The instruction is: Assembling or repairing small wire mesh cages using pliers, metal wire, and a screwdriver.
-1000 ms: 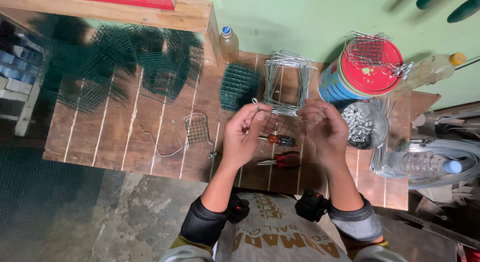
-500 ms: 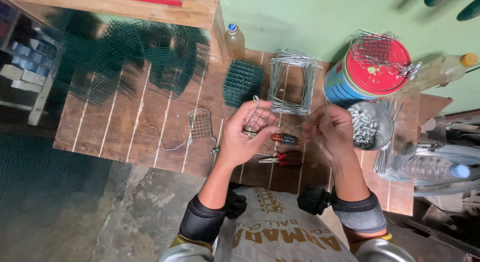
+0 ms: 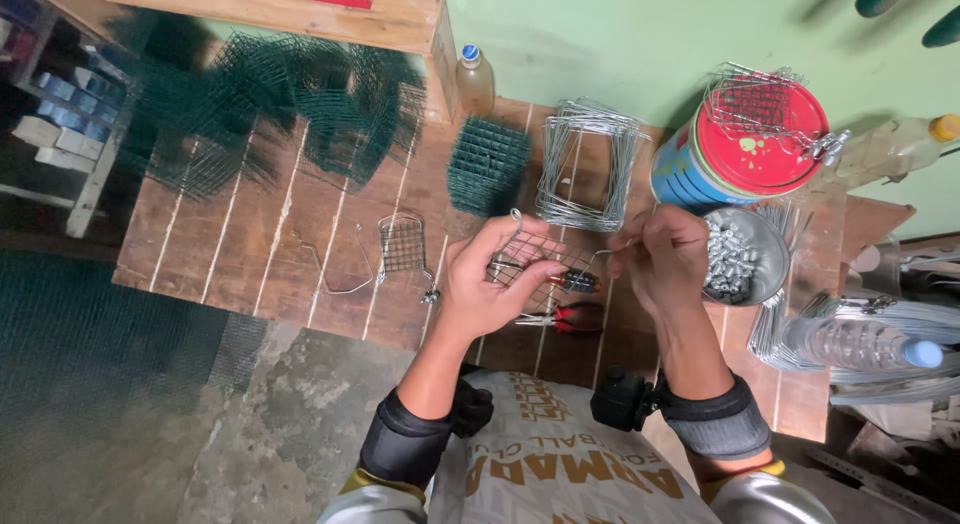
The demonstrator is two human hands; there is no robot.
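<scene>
My left hand (image 3: 493,277) grips a small square of grey wire mesh (image 3: 530,250) above the wooden table (image 3: 250,254). My right hand (image 3: 662,254) pinches a thin bent wire (image 3: 603,252) at the mesh's right edge. Under the hands lie red-handled pliers (image 3: 565,319) and a second small tool (image 3: 572,280). A stack of bent wire frames (image 3: 590,164) stands just beyond the hands.
A small finished wire piece (image 3: 402,246) lies left of my hands. Green mesh pieces (image 3: 488,164) and rolls (image 3: 270,109) sit at the back. A red-lidded tin (image 3: 745,144), a bowl of metal clips (image 3: 740,256), plastic bottles (image 3: 860,344) and wire bundles crowd the right.
Both hands have come down from the wire frames toward me, and the mesh square now shows more fully in my left hand. The right hand has closed in on its edge.
</scene>
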